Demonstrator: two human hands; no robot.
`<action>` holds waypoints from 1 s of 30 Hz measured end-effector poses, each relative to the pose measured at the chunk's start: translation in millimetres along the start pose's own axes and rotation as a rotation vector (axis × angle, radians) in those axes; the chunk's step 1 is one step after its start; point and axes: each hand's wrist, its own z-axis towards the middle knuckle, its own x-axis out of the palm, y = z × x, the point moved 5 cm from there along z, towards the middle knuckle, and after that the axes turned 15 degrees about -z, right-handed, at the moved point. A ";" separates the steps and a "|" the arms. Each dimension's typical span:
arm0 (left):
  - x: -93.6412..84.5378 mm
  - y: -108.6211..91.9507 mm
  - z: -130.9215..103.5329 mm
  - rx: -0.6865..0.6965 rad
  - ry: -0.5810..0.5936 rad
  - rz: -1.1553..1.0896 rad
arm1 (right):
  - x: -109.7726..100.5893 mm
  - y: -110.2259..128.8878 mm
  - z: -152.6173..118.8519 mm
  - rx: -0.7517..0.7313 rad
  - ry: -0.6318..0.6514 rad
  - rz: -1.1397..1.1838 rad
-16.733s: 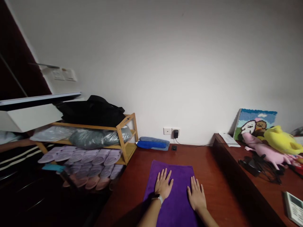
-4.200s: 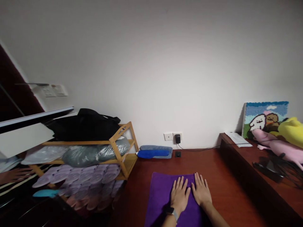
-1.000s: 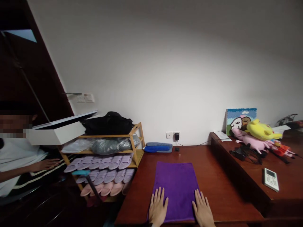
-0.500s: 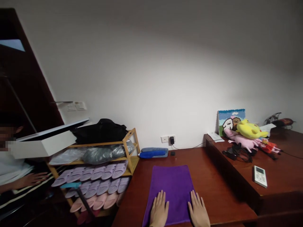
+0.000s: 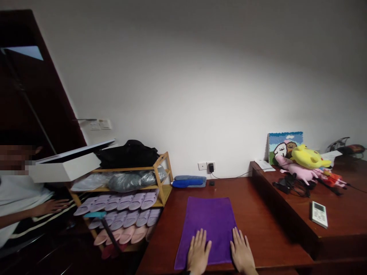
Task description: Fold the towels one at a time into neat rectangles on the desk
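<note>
A purple cloth [image 5: 210,217] lies spread on a reddish-brown bench [image 5: 258,214], a person's two bare hands at its near end. The left hand [image 5: 198,252] rests palm down on the cloth, a little in from the left edge; a second earlier it lay over that edge. The right hand [image 5: 242,252] straddles the right edge, though whether its palm bears on cloth or bench is hard to tell from this angle. The grip is released on both sides, fingers extended, nothing pinched. About four seconds ago the hands were close together near the far right corner; now they stand apart, and the near edge shows. The shift appears to leave most of the cloth uncovered and nearly flat, with attention on the near end. Beyond lies a blue cloth bundle [image 5: 189,181].
</note>
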 end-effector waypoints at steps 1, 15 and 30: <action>-11.4 21.7 -6.1 -0.073 -0.028 0.029 | -0.8 -0.1 -0.7 -0.002 0.001 -0.005; -36.6 86.2 -39.7 -0.203 -0.122 0.103 | -1.0 -10.6 4.6 -0.012 0.069 0.007; -39.2 90.8 -39.6 -0.229 -0.103 0.118 | 7.2 -7.4 25.1 -0.024 -0.018 0.011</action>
